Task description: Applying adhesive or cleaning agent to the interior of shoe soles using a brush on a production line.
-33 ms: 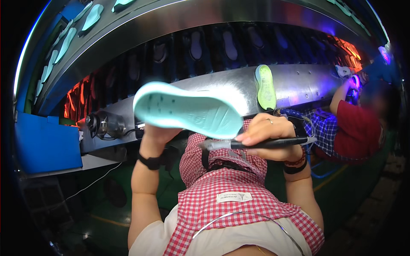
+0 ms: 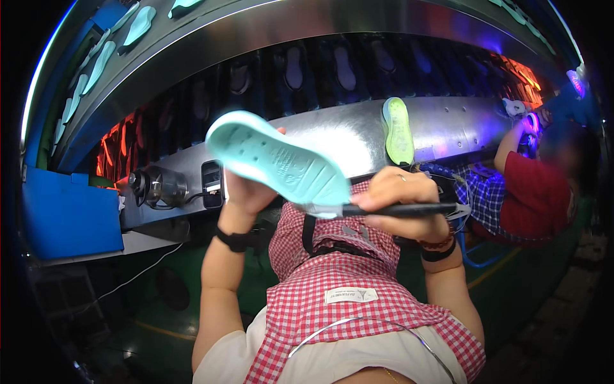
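Note:
A turquoise shoe sole [image 2: 275, 157] is held up in front of me, slanting with its right end lower. My left hand [image 2: 246, 192] grips it from behind and below, and most of its fingers are hidden by the sole. In my right hand [image 2: 406, 198] is a brush with a black handle [image 2: 403, 210], lying level between thumb and fingers. Its pale bristles [image 2: 320, 210] are at the sole's lower right edge; blur hides whether they touch. Beyond my right hand, a yellow-green shoe sole [image 2: 398, 131] lies on the metal ledge [image 2: 332, 137].
A clear jar with a dark lid [image 2: 167, 187] stands left on the ledge, near a dark device with a cord [image 2: 212, 184]. Dark slots with soles [image 2: 345, 70] run behind. More turquoise soles [image 2: 99, 67] lie upper left. A co-worker in red [image 2: 537, 195] sits right.
The turquoise sole has tilted, its right end going down and leftward. My left hand has shifted slightly right. The bristles now meet or overlap the sole's edge in view.

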Demonstrator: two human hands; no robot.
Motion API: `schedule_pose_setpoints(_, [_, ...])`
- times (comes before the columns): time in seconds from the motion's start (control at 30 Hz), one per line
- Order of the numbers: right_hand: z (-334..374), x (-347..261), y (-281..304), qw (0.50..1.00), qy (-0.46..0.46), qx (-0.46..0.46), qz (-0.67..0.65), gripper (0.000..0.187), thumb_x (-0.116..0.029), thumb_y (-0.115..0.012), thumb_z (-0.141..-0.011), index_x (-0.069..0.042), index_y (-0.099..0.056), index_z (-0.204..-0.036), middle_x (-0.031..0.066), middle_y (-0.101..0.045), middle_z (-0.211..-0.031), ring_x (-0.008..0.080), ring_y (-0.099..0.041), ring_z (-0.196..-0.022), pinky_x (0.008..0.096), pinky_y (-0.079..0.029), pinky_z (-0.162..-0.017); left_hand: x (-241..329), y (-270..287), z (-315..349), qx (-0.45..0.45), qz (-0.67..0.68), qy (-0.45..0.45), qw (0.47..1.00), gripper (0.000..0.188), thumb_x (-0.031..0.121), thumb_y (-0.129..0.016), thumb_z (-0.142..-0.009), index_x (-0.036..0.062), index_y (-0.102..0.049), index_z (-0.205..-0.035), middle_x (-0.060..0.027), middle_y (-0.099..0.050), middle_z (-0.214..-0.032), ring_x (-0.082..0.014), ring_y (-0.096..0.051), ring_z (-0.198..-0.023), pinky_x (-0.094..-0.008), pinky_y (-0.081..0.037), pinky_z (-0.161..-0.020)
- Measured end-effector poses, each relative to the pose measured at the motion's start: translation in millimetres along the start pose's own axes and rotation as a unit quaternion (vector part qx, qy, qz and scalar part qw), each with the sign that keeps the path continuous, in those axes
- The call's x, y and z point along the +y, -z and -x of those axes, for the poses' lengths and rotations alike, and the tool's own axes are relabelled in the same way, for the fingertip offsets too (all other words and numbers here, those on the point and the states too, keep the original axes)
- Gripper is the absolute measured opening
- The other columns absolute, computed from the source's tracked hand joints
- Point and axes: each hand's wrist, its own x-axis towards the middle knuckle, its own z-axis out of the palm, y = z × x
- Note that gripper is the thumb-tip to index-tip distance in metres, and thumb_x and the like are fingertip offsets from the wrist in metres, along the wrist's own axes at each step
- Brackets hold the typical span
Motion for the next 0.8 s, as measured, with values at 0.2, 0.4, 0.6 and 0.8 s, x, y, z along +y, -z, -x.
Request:
schedule_pose_setpoints(0.2, [-5.9, 57.1, -18.4, 0.962, -0.235, 0.099, -0.1, 0.019, -0.005, -0.067, -0.074, 0.002, -0.065, -0.091, 0.0079, -0.066, -0.081, 0.0086, -0.06, -0.071, 0.0199, -0.048, -0.064, -50.2, 12.3, -17.1, 0.005, -0.053, 0.005, 0.999, 0.086, 0.072, -0.013, -0.08, 0.0055, -0.034, -0.13, -0.0196, -0.047, -0.121, -0.0364, -0.045, -0.112, -0.0501, -0.035, -0.096])
schedule_pose_setpoints(0.4, [-11.2, 51.9, -35.1, 0.979, 0.023, 0.058, 0.192, 0.02, -0.003, -0.068, -0.067, -0.003, -0.065, -0.087, 0.0064, -0.062, -0.07, 0.0165, -0.059, -0.064, 0.0271, -0.045, -0.059, -59.1, 4.1, -17.8, 0.079, -0.102, -0.095, 0.987, 0.077, 0.066, -0.018, -0.084, 0.0035, -0.043, -0.122, -0.0174, -0.053, -0.113, -0.0313, -0.05, -0.107, -0.0449, -0.039, -0.093])
schedule_pose_setpoints(0.6, [3.9, 29.3, -20.3, 0.985, 0.012, -0.096, 0.145, 0.017, -0.01, -0.069, -0.065, -0.007, -0.065, -0.081, 0.0069, -0.062, -0.069, 0.0216, -0.06, -0.064, 0.0303, -0.046, -0.064, -46.4, 2.3, -10.4, 0.095, -0.123, -0.122, 0.98, 0.077, 0.066, -0.02, -0.084, 0.0031, -0.044, -0.12, -0.0155, -0.055, -0.108, -0.0282, -0.053, -0.102, -0.0432, -0.04, -0.093])
schedule_pose_setpoints(0.8, [-16.1, 30.7, -31.0, 0.994, -0.102, 0.034, 0.021, 0.017, -0.006, -0.069, -0.069, -0.003, -0.067, -0.086, 0.0083, -0.063, -0.071, 0.0154, -0.059, -0.065, 0.0255, -0.046, -0.061, -58.7, -25.6, -19.4, 0.035, -0.101, -0.145, 0.984, 0.081, 0.069, -0.019, -0.082, 0.0029, -0.041, -0.124, -0.0125, -0.055, -0.101, -0.0254, -0.051, -0.098, -0.0424, -0.039, -0.092])
